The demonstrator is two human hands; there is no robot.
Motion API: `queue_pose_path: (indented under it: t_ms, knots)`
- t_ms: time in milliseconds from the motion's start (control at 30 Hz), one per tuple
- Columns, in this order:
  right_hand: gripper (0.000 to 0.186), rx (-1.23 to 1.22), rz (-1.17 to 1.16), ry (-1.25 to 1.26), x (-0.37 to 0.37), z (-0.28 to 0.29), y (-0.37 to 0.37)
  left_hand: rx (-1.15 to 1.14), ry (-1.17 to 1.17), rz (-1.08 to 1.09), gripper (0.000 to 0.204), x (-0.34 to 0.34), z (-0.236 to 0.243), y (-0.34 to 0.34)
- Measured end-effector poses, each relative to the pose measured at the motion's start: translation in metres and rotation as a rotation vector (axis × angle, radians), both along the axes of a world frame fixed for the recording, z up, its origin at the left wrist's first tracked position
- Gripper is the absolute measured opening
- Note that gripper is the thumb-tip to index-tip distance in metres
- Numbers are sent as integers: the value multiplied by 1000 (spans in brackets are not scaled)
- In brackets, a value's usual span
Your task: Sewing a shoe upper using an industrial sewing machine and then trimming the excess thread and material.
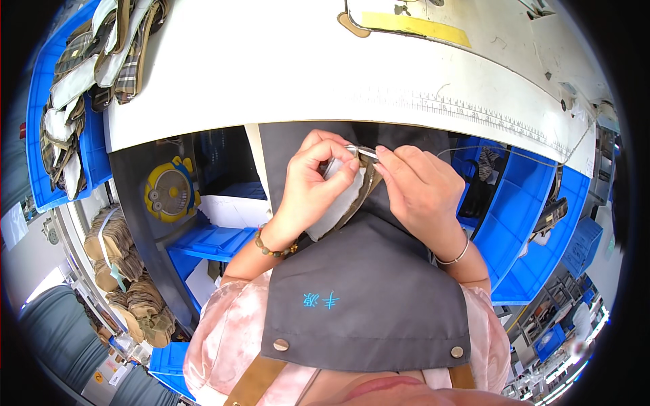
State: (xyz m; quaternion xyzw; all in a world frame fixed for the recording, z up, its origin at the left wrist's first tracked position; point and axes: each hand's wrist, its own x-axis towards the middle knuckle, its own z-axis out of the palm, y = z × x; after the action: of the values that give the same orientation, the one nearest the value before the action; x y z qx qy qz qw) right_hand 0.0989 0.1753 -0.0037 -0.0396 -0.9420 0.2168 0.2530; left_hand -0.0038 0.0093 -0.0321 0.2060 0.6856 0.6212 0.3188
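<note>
My left hand is closed, pinching the upper end of a fabric piece between thumb and fingers. The piece has a pale grey-white face and a brownish edge strip, and hangs down in front of my grey apron. My right hand is closed round a slim silvery metal tool, whose tip meets the fabric's top edge at my left fingertips. My fingers hide most of the tool, so its exact kind does not show. Both hands are held just below the white table's front edge.
The white table carries a printed ruler and a yellow strip. At left, a blue bin holds plaid and white fabric pieces; tied tan bundles sit below it. Blue bins stand at right. A loose cord crosses near the table edge.
</note>
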Motion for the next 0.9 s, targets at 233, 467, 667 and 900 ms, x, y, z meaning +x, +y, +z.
queue_pose_path:
  t_ms: [233,467,667,900]
  knots:
    - [19,0,-22,-23,-1,4,-1,1,40,10,3,-1,0,0]
    - [19,-17,-30,-24,-1,4,-2,-11,56,0,3,-1,1,0]
    - [19,-14,-29,-39,-1,3,-2,-7,109,-23,3,1,-1,1]
    - [20,-61,-24,-34,0,2,-1,-11,86,-13,3,0,-2,2]
